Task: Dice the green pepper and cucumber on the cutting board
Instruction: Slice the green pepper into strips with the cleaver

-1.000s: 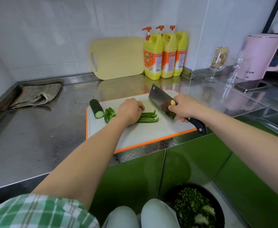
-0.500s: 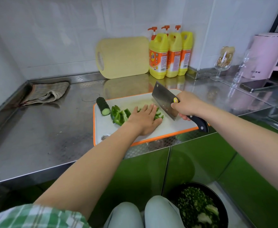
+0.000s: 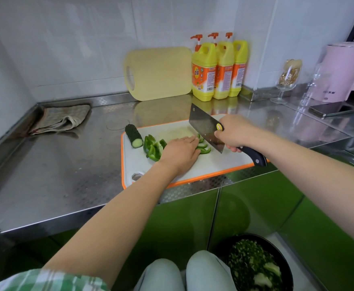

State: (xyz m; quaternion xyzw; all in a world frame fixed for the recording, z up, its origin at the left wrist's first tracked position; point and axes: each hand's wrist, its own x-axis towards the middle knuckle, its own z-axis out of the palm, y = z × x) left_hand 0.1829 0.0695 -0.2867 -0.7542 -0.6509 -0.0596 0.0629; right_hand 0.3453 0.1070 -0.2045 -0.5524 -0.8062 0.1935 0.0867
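Note:
A white cutting board (image 3: 230, 160) with an orange rim lies on the steel counter. A dark cucumber piece (image 3: 133, 135) sits at its far left corner. Beside it lie green pepper chunks (image 3: 152, 148), and several thin pepper strips (image 3: 204, 148) lie near the blade. My left hand (image 3: 180, 153) lies flat with straight fingers on the pepper strips. My right hand (image 3: 233, 133) grips the black handle of a cleaver (image 3: 205, 128), whose blade is raised and tilted just right of the strips.
A yellow board (image 3: 159, 73) leans on the back wall next to three yellow detergent bottles (image 3: 218, 68). A folded cloth (image 3: 60, 118) lies at the left. A glass (image 3: 287, 80), a pink kettle (image 3: 344, 72) and a phone (image 3: 333, 109) stand at the right. A black bin (image 3: 255, 263) sits below.
My left hand went from curled over the pepper to flat with straight fingers on the strips. The cleaver lifted off the board and now hangs tilted above it.

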